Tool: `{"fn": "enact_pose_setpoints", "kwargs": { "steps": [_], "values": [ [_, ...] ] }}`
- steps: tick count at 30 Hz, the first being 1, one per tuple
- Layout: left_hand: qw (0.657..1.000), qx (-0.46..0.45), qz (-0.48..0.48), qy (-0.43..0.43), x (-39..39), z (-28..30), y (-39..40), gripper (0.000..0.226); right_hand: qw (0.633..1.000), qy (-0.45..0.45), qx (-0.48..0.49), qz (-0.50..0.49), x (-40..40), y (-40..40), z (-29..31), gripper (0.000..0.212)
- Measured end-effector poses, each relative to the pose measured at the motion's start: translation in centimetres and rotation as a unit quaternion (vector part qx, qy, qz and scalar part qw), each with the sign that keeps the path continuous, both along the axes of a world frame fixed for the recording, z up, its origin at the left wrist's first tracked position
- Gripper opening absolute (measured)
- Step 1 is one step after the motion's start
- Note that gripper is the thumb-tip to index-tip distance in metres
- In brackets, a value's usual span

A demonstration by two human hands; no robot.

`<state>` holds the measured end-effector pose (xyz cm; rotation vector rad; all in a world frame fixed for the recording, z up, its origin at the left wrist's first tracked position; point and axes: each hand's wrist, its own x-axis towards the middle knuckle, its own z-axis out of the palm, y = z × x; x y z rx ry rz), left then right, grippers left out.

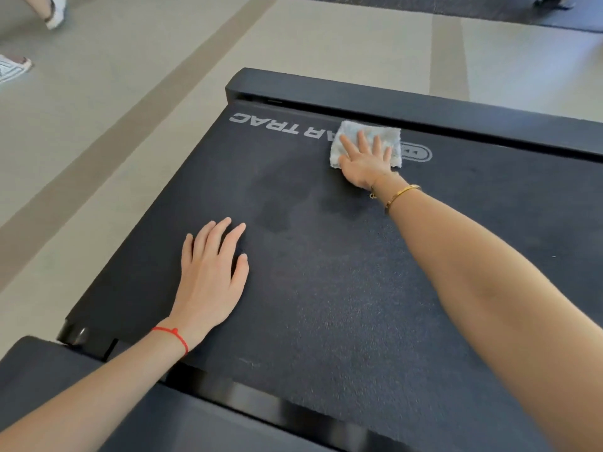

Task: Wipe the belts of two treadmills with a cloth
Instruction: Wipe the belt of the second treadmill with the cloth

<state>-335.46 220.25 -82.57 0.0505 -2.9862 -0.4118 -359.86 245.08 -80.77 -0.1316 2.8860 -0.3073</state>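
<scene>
A black treadmill belt [326, 272] fills the middle of the view, with white lettering near its far edge. A pale blue-white cloth [349, 132] lies flat on the belt over part of that lettering. My right hand [365, 161] presses down on the cloth with fingers spread, a gold bangle on the wrist. My left hand [212, 272] rests flat on the bare belt nearer to me, fingers apart, a red string on the wrist. Darker damp-looking patches mark the belt between the two hands.
A black side rail [424, 106] borders the belt's far edge, and another black rail [202, 415] runs along the near edge. Beige floor with darker stripes [146, 102] lies beyond. Another person's feet in white shoes [55, 11] are at the top left.
</scene>
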Motion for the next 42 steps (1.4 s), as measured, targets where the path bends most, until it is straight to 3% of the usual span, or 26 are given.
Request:
{"fn": "enact_pose_setpoints", "kwargs": {
  "steps": [5,11,18,23,30,34,38,42],
  "values": [
    [1.000,0.008,-0.002,0.009,0.0,-0.4,-0.1,0.049,0.993,0.011,-0.032,0.112,5.1,-4.7,-0.6,0.055],
    [1.000,0.002,-0.010,0.011,0.3,-0.5,0.0,0.051,0.983,0.048,-0.050,0.169,16.2,-3.3,-0.8,0.053],
    [1.000,-0.006,-0.016,0.014,0.5,-0.4,0.0,0.050,0.995,0.058,-0.050,0.069,25.3,-2.6,-0.3,0.054],
    [1.000,0.005,-0.029,0.007,0.9,-0.1,-0.1,0.049,0.995,0.053,-0.018,0.085,29.3,-4.0,-0.5,0.054],
    [0.997,0.023,-0.067,-0.027,2.2,0.8,-1.1,0.047,0.988,-0.079,-0.110,0.068,30.5,-4.5,1.9,0.052],
    [0.996,0.030,-0.080,-0.027,3.7,1.3,-1.3,0.044,0.979,-0.015,-0.203,0.017,31.7,-3.5,2.6,0.050],
    [0.996,0.018,-0.088,-0.013,4.9,1.1,-1.1,0.044,0.974,0.130,-0.184,-0.037,31.4,-2.3,1.9,0.056],
    [0.996,0.003,-0.088,-0.006,5.6,1.2,-0.9,0.044,0.976,0.128,-0.152,-0.089,29.5,-1.8,1.2,0.077]
  ]
}}
